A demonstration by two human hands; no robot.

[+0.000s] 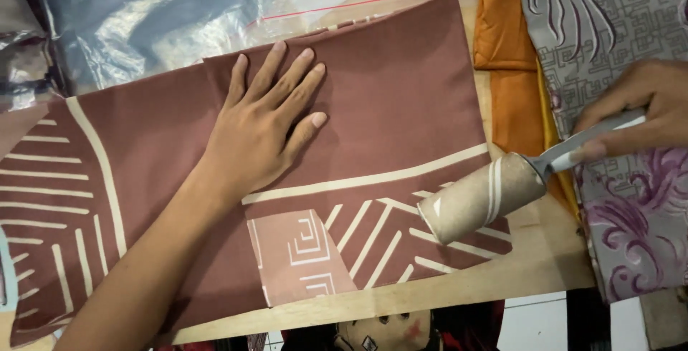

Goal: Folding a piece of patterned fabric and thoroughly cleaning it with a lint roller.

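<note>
Right now the left hand [269,125] lies flat, fingers spread, pinning the brown cloth [401,107] on the wooden board [545,258], while the right hand [645,107], closed around the handle, sets the lint roller [491,197] at the cloth's right edge, apparently mid-rolling, so steady pressure matters.

The left hand [261,125] lies palm down, flat and open, fingers spread slightly and pointing up and to the right, its bare forearm running in from the lower left corner. The right hand [634,111] enters from the right edge, fingers curled closed in a grip, thumb low, wrist out of view.
</note>
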